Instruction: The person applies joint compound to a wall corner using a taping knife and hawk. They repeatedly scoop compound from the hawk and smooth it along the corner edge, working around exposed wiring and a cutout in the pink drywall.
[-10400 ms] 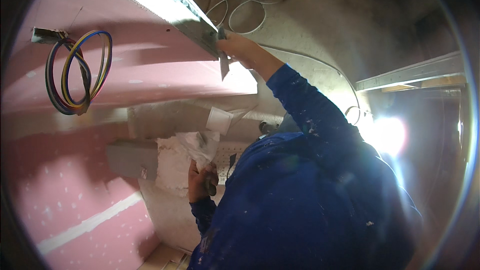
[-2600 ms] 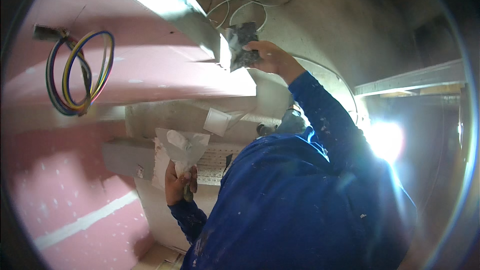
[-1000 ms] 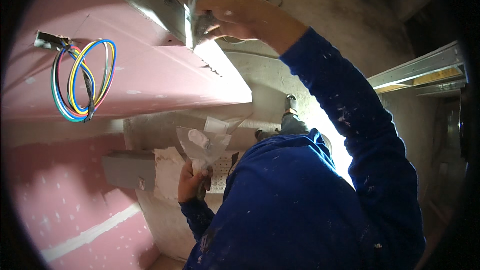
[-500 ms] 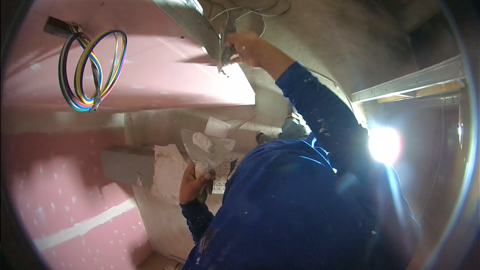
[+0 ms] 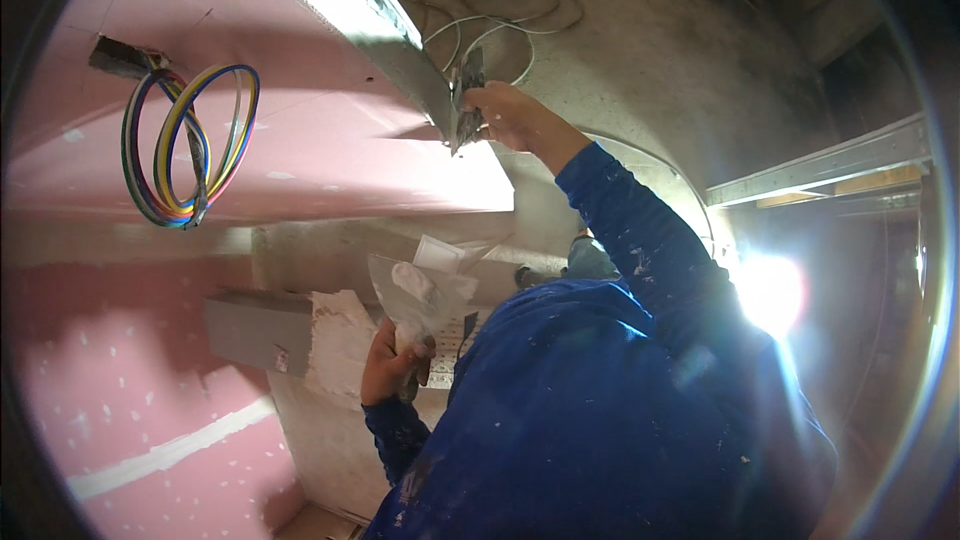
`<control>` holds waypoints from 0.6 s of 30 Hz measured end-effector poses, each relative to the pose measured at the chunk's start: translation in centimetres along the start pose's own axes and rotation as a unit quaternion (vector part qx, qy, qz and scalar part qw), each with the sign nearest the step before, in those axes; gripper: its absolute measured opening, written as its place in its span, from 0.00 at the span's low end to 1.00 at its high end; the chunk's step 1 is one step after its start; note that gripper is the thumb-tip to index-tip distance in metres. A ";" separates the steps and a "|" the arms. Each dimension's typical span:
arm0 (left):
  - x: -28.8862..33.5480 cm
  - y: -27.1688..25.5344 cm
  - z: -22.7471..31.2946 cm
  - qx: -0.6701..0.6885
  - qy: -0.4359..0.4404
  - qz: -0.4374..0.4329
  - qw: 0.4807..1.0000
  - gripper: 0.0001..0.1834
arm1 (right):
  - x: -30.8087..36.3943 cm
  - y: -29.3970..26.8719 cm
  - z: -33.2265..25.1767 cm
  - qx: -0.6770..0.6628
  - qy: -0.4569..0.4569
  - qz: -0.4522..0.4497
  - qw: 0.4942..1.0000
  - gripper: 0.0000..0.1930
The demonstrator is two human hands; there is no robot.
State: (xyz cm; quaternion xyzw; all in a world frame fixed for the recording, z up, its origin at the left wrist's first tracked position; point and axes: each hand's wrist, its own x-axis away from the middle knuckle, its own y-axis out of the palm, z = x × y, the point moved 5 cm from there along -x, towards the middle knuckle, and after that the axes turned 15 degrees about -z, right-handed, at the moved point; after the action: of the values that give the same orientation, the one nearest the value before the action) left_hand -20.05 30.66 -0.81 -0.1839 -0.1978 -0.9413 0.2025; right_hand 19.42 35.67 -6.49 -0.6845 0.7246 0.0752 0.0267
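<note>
1. Right hand (image 5: pixel 505 115) raised against the edge of the pink plasterboard panel (image 5: pixel 300 155), fingers closed round the handle of a putty knife (image 5: pixel 466 100); blade pressed to the grey filler strip (image 5: pixel 400 50) running along that panel's upper edge.
2. Compared with half a second back: knife in much the same spot on the strip, hand a touch higher along the edge, arm in its blue paint-flecked sleeve (image 5: pixel 640 240) stretched up the same way.
3. Compared with a second back: arm no longer close and large across the middle of the view, hand now smaller and further up.
4. Left hand (image 5: pixel 390 365) held low near the chest, curled shut on the handle of a plasterer's hawk (image 5: pixel 425 290); white filler heaped on its flat top, tilted slightly toward the wall.
5. Hawk little changed in place since the earlier frames, just beside the white-patched corner (image 5: pixel 335 340) and the grey box-shaped block (image 5: pixel 255 330).
6. Coil of coloured cables (image 5: pixel 185 150), yellow, blue and black, hanging out of a hole in the panel at upper left, well apart from both hands; unchanged.
7. Loose white cables (image 5: pixel 490 10) lying on the grey floor behind the knife.
8. Metal stud track (image 5: pixel 820 165) at right, with bright glare below it.
</note>
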 end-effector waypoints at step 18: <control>-1.0 -0.2 0.1 0.030 0.032 -0.008 0.999 0.29 | 1.5 -1.1 -12.1 0.306 -0.028 0.007 0.952 0.13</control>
State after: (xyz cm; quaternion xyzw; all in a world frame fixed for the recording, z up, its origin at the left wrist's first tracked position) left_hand -19.28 31.21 -1.21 -0.1463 -0.2211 -0.9419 0.2064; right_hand 21.21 32.39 5.13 -0.6363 0.7165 -0.1308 0.2541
